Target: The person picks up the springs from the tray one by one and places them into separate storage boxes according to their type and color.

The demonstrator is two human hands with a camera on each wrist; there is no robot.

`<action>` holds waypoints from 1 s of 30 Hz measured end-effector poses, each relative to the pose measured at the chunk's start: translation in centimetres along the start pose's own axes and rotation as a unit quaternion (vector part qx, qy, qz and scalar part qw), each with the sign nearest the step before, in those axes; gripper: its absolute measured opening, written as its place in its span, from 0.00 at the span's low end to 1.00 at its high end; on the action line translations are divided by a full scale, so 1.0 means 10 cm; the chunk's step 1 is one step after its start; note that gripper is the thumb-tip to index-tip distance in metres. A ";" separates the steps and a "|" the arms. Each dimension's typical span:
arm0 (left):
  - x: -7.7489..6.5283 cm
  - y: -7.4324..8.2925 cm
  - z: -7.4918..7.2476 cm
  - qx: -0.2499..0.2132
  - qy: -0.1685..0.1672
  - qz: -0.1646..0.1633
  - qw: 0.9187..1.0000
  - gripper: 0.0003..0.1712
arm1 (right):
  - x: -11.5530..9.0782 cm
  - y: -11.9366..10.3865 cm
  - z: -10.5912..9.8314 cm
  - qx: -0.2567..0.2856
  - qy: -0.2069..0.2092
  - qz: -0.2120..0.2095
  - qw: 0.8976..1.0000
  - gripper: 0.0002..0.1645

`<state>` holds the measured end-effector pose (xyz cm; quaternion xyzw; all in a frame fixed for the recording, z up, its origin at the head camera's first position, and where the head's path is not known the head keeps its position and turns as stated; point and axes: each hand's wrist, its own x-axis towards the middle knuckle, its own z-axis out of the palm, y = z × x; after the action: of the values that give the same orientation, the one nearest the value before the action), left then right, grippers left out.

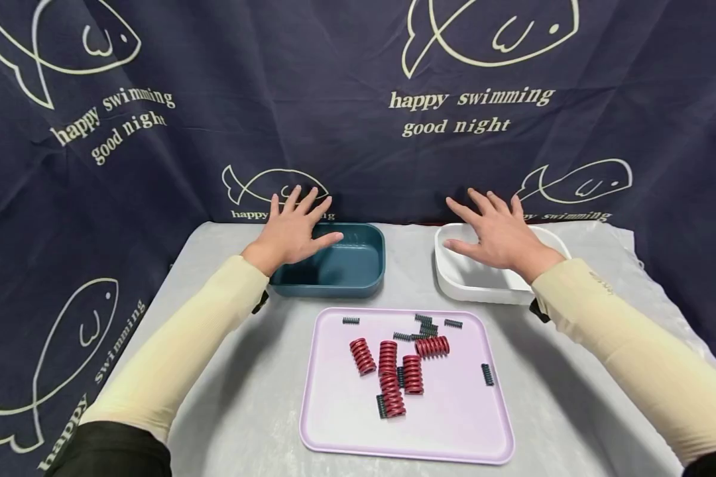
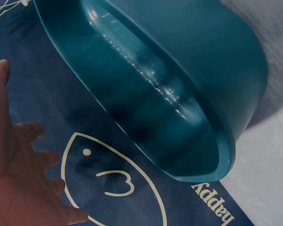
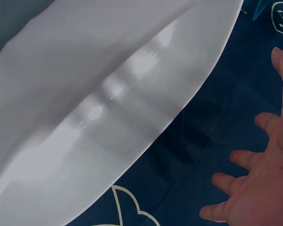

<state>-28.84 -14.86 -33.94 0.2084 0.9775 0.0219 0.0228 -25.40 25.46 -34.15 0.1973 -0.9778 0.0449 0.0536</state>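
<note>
My left hand (image 1: 290,230) is held with fingers spread over the teal bin (image 1: 334,290), holding nothing. The right hand (image 1: 501,234), fingers also spread, hovers over the white bin (image 1: 477,293) and holds nothing. In both wrist views the palms and spread fingers show beside the rims of the bins. Nearer the front lies a pale purple tray (image 1: 441,424). On it are several thick red coil springs (image 1: 412,375), grouped around the middle. Several small dark springs (image 1: 487,375) are scattered there too, some clustered at the tray's back and some partly hidden beside the red ones.
A light grey cloth covers the table (image 1: 238,411). Behind and at the sides hangs a dark blue curtain (image 1: 346,99) with fish drawings and lettering. Both bins stand at the table's back edge, with a gap between them.
</note>
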 end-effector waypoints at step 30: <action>-0.71 -0.05 0.07 -0.166 0.066 -0.012 0.984 0.51 | -0.43 -0.14 -0.25 0.095 0.062 -0.033 0.993 0.51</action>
<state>-22.53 -18.18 -34.43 0.1877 0.9622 0.1974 -0.0069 -20.71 26.11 -32.12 0.2310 -0.9567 0.1482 0.0966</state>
